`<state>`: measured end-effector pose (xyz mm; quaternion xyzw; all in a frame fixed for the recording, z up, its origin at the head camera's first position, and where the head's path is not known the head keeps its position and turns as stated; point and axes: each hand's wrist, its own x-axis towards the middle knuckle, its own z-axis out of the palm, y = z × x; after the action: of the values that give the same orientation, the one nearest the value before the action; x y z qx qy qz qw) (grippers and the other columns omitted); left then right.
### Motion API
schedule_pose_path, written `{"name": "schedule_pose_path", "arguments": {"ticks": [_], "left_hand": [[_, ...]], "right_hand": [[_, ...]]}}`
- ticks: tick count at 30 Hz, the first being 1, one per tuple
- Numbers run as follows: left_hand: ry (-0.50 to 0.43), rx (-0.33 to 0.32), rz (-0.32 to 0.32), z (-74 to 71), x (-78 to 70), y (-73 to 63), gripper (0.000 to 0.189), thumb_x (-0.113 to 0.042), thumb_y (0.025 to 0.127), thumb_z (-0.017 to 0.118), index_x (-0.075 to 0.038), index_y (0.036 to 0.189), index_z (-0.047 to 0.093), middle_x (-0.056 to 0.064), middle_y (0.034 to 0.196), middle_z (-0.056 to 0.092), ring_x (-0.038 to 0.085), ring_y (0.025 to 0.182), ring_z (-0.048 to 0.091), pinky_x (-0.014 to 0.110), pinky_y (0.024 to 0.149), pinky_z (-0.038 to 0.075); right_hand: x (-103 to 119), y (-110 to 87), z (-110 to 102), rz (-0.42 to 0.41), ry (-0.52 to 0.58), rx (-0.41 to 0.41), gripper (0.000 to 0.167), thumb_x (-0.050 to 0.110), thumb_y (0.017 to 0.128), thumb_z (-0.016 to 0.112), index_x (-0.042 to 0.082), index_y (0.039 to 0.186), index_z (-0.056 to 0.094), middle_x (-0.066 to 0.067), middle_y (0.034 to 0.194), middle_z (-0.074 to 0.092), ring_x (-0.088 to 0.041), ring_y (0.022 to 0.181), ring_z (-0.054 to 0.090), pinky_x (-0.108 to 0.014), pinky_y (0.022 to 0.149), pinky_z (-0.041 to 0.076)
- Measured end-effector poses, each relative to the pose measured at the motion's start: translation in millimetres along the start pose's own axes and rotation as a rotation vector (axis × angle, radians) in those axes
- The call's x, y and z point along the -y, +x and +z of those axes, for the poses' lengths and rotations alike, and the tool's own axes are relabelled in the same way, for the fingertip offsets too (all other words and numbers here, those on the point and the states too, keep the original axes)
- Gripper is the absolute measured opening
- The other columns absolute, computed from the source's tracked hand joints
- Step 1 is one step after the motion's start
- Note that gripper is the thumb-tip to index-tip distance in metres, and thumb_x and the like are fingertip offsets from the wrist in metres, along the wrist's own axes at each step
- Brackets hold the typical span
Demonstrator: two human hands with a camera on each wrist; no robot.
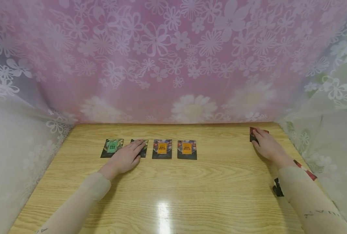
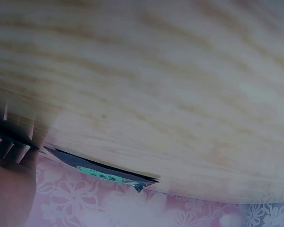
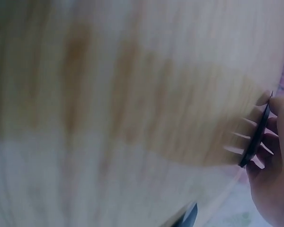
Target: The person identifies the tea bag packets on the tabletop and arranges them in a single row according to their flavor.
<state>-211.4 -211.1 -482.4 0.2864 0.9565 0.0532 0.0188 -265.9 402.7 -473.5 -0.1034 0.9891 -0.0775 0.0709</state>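
My left hand point(image 1: 126, 158) rests with extended fingers on a dark packet with a green-toned picture point(image 1: 143, 152), covering most of it. Beside it on the left lies a similar packet with a green label point(image 1: 112, 147). Two dark packets with orange labels, the nearer one point(image 1: 162, 149) and its neighbour point(image 1: 187, 149), lie to the right in the same row. At the table's far right corner, my right hand point(image 1: 266, 145) lies over a dark red packet point(image 1: 252, 134), its fingers stretched across it. The right wrist view shows that packet point(image 3: 256, 137) edge-on, low over the table under the fingertips.
A red and white packet point(image 1: 308, 170) lies by the right table edge, partly behind my right forearm. Near it is a black object point(image 1: 277, 188), also partly covered by the sleeve. Flowered curtains point(image 1: 176, 65) hang along the back and both sides of the wooden table point(image 1: 173, 185).
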Motion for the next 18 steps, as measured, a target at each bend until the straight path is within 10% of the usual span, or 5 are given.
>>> {"name": "schedule_pose_path", "arguments": {"ticks": [18], "left_hand": [[0.010, -0.012, 0.009, 0.7, 0.2, 0.7, 0.059, -0.023, 0.111, 0.050, -0.001, 0.164, 0.038, 0.021, 0.170, 0.037, 0.039, 0.158, 0.038, 0.056, 0.128, 0.038]], "right_hand": [[16.8, -1.4, 0.2, 0.005, -0.012, -0.034, 0.060, 0.017, 0.112, 0.046, -0.015, 0.161, 0.029, -0.043, 0.165, 0.022, -0.063, 0.149, 0.025, -0.075, 0.122, 0.028]]}}
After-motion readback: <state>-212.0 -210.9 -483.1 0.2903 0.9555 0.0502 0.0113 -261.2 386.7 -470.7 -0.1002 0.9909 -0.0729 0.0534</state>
